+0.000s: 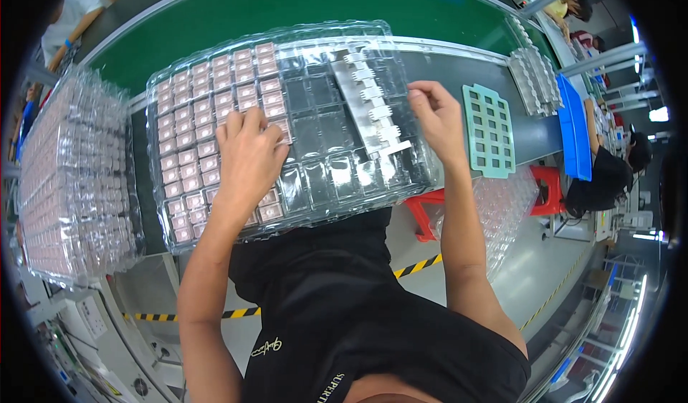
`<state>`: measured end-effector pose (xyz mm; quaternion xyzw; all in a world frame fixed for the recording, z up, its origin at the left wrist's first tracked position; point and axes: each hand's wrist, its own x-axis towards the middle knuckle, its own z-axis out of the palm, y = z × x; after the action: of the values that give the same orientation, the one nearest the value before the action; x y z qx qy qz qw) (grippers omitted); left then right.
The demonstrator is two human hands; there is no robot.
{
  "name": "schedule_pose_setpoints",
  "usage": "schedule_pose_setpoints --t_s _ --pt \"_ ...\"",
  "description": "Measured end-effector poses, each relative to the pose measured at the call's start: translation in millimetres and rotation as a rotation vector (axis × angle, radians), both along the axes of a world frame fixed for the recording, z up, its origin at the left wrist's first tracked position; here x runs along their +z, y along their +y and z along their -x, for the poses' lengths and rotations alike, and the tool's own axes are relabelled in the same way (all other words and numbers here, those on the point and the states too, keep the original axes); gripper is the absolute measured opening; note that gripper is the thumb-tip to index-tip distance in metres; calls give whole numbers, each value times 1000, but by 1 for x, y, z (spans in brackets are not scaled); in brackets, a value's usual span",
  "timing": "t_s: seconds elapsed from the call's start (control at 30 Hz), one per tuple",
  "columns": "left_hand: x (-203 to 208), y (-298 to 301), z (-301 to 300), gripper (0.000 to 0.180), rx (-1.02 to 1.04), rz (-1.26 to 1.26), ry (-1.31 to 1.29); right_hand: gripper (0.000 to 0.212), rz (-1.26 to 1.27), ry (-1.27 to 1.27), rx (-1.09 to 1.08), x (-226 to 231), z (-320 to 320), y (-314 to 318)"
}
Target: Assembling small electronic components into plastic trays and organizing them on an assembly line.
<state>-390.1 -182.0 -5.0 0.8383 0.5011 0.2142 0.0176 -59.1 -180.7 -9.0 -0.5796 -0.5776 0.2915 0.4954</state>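
Note:
A clear plastic blister tray [304, 120] lies across the bench in front of me. Small pink square parts [188, 127] fill the pockets on its left side. My left hand [251, 148] is over the last filled columns, fingers bent down and closed against the parts; what sits under the fingertips is hidden. On the tray's right half rests a grey metal strip fixture [358, 105] with white toothed pieces along it. My right hand [438, 116] hovers by the tray's right edge, thumb and forefinger brought together; anything between them is too small to make out.
A tall stack of filled clear trays [79, 181] stands at the left. To the right are a mint-green slotted plate [489, 130], more grey strip fixtures [534, 77] and a blue bin [572, 130]. Beyond runs a green conveyor belt [287, 5]. A red stool [423, 213] stands below, with clear trays beside it.

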Motion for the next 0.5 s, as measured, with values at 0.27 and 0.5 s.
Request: schedule_pose_setpoints --t_s 0.27,0.5 --pt "18 1 10 9 17 -27 -105 77 161 -335 76 27 41 -2" --pt "36 5 77 11 75 -196 -124 63 275 -577 116 41 56 12"
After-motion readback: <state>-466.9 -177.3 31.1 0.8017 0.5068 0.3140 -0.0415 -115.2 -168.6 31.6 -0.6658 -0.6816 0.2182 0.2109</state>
